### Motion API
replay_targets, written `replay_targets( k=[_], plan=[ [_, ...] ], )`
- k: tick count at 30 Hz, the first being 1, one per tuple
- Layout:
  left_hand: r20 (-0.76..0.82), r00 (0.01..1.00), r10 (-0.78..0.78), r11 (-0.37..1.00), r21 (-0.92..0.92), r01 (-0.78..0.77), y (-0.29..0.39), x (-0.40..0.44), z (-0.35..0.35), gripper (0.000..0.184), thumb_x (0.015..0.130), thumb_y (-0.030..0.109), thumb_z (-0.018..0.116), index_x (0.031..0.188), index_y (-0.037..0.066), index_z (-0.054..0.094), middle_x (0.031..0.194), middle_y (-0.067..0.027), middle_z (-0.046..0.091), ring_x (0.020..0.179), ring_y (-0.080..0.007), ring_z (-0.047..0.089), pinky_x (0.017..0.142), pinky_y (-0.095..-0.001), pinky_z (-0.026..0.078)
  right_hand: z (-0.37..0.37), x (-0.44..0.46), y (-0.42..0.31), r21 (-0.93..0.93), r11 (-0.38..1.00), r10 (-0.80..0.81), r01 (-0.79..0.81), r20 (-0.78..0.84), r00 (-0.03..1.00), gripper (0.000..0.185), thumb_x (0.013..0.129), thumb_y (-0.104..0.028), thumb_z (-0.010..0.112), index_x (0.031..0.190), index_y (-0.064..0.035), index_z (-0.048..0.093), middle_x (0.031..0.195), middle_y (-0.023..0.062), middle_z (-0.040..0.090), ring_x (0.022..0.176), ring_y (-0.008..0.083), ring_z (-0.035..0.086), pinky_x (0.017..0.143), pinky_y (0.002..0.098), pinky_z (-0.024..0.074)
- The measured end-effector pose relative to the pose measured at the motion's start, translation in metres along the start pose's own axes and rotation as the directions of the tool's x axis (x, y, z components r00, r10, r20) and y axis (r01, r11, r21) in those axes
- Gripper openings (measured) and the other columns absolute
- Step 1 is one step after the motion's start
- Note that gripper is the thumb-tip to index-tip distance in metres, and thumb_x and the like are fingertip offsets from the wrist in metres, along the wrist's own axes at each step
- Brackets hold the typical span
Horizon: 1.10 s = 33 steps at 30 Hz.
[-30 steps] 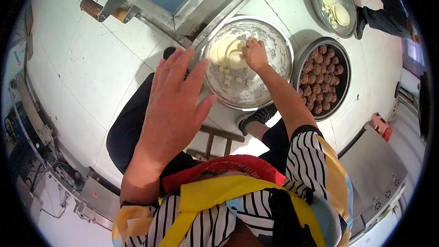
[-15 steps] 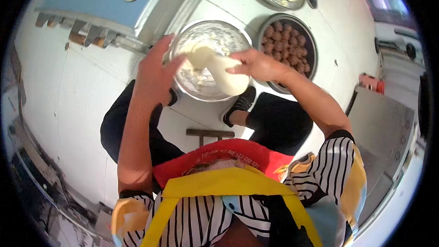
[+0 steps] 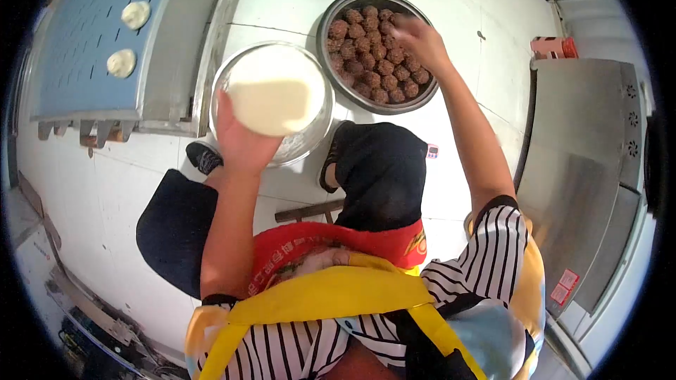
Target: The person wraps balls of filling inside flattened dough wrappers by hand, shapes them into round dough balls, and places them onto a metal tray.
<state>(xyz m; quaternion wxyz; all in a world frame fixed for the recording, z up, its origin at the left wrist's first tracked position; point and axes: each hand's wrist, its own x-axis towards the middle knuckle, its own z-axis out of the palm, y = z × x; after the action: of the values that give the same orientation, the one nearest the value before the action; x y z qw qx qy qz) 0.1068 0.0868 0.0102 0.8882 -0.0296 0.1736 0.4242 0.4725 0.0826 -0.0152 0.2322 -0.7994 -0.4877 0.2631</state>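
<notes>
White tiled floor (image 3: 113, 197) here, a slotted blue surface (image 3: 84, 35) to the left, a steel cabinet (image 3: 577, 119) to the right, and look, one dough round (image 3: 274, 88) on the left hand (image 3: 243, 130), open beneath it, above the metal basin (image 3: 303, 142)! Over the single dark pan (image 3: 380, 108), more than twenty brown balls (image 3: 378, 53), the right hand (image 3: 420, 42) hangs half curled, its grip too blurred to tell; three dough pieces (image 3: 135, 14) dot the blue.
</notes>
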Motion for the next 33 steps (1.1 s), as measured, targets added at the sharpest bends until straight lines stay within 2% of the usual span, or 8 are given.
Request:
replay_targets(
  k=[3, 10, 14, 19, 24, 28, 31, 33],
  plan=[
    [0.101, 0.993, -0.054, 0.994, -0.087, 0.063, 0.003, 0.007, -0.036, 0.068, 0.094, 0.055, 0.038, 0.143, 0.008, 0.033, 0.148, -0.0143, 0.032, 0.136, -0.0336, 0.03, 0.112, -0.0542, 0.019, 0.028, 0.0, 0.102, -0.062, 0.97, 0.234, -0.234, -0.012, 0.972, 0.055, 0.079, -0.028, 0.073, 0.12, 0.0024, 0.055, 0.115, 0.0199, 0.062, 0.103, 0.0331, 0.061, 0.089, 0.042, 0.0474],
    [-0.111, 0.991, -0.074, 0.996, -0.061, 0.068, 0.005, 0.034, -0.073, 0.064, 0.095, 0.051, 0.039, 0.144, 0.009, 0.031, 0.148, -0.0132, 0.032, 0.137, -0.0317, 0.029, 0.112, -0.0531, 0.018, 0.102, 0.046, 0.192, -0.659, 0.75, 0.001, 0.058, 0.089, 0.996, 0.057, 0.087, -0.009, 0.057, 0.139, -0.0189, 0.038, 0.139, 0.0126, 0.042, 0.126, 0.0347, 0.041, 0.102, 0.0494, 0.0376],
    [-0.22, 0.969, -0.109, 0.994, -0.035, 0.104, 0.001, 0.048, -0.087, 0.063, 0.096, 0.05, 0.039, 0.144, 0.01, 0.031, 0.148, -0.012, 0.033, 0.136, -0.0304, 0.03, 0.113, -0.0505, 0.02, 0.115, 0.078, 0.188, -0.803, 0.595, 0.271, 0.016, 0.22, 0.937, 0.05, 0.093, -0.004, 0.041, 0.139, -0.0233, 0.038, 0.141, 0.0124, 0.038, 0.127, 0.0341, 0.041, 0.103, 0.0514, 0.0352],
    [-0.186, 0.967, -0.172, 0.982, 0.042, 0.183, -0.006, 0.061, -0.094, 0.061, 0.096, 0.05, 0.038, 0.142, 0.011, 0.033, 0.145, -0.0113, 0.036, 0.135, -0.0292, 0.033, 0.112, -0.049, 0.023, 0.107, 0.078, 0.196, -0.753, 0.655, 0.089, 0.064, 0.161, 0.983, 0.053, 0.085, -0.006, 0.057, 0.135, -0.0206, 0.044, 0.134, 0.015, 0.044, 0.118, 0.0373, 0.048, 0.097, 0.0536, 0.0372],
    [-0.245, 0.953, -0.177, 0.983, -0.002, 0.182, -0.023, 0.082, -0.082, 0.066, 0.094, 0.057, 0.036, 0.141, 0.01, 0.035, 0.141, -0.0116, 0.041, 0.13, -0.0297, 0.04, 0.109, -0.049, 0.029, 0.061, 0.033, 0.066, -0.157, 0.982, -0.079, 0.101, 0.139, 0.987, 0.058, 0.071, -0.012, 0.075, 0.124, -0.012, 0.052, 0.118, 0.0152, 0.054, 0.106, 0.035, 0.055, 0.09, 0.0444, 0.0458],
    [-0.118, 0.979, -0.166, 0.986, -0.003, 0.167, -0.037, 0.081, -0.042, 0.073, 0.093, 0.063, 0.028, 0.14, 0.008, 0.035, 0.139, -0.0127, 0.043, 0.128, -0.0302, 0.042, 0.108, -0.0477, 0.03, 0.044, -0.023, -0.076, 0.038, 0.776, -0.625, 0.629, 0.179, 0.76, 0.05, 0.07, -0.015, 0.076, 0.116, -0.012, 0.057, 0.112, 0.0119, 0.056, 0.1, 0.0325, 0.057, 0.085, 0.0419, 0.046],
    [0.131, 0.98, -0.148, 0.988, -0.03, 0.153, -0.032, 0.065, -0.025, 0.075, 0.094, 0.064, 0.018, 0.139, 0.006, 0.034, 0.138, -0.0148, 0.041, 0.129, -0.0305, 0.039, 0.108, -0.0476, 0.03, 0.054, -0.061, -0.134, -0.223, 0.585, -0.737, 0.78, 0.256, 0.626, 0.053, 0.067, -0.016, 0.075, 0.116, -0.0157, 0.058, 0.112, 0.0087, 0.057, 0.102, 0.0278, 0.056, 0.088, 0.0403, 0.0415],
    [0.079, 0.99, -0.117, 0.993, 0.021, 0.115, -0.022, 0.044, -0.011, 0.077, 0.093, 0.065, 0.018, 0.138, 0.005, 0.035, 0.137, -0.0155, 0.041, 0.128, -0.0307, 0.04, 0.108, -0.0475, 0.031, 0.054, -0.078, -0.156, -0.118, 0.634, -0.715, 0.764, 0.285, 0.638, 0.054, 0.067, -0.019, 0.075, 0.117, -0.0136, 0.057, 0.11, 0.0116, 0.059, 0.1, 0.0319, 0.057, 0.086, 0.0419, 0.0433]
  ],
)
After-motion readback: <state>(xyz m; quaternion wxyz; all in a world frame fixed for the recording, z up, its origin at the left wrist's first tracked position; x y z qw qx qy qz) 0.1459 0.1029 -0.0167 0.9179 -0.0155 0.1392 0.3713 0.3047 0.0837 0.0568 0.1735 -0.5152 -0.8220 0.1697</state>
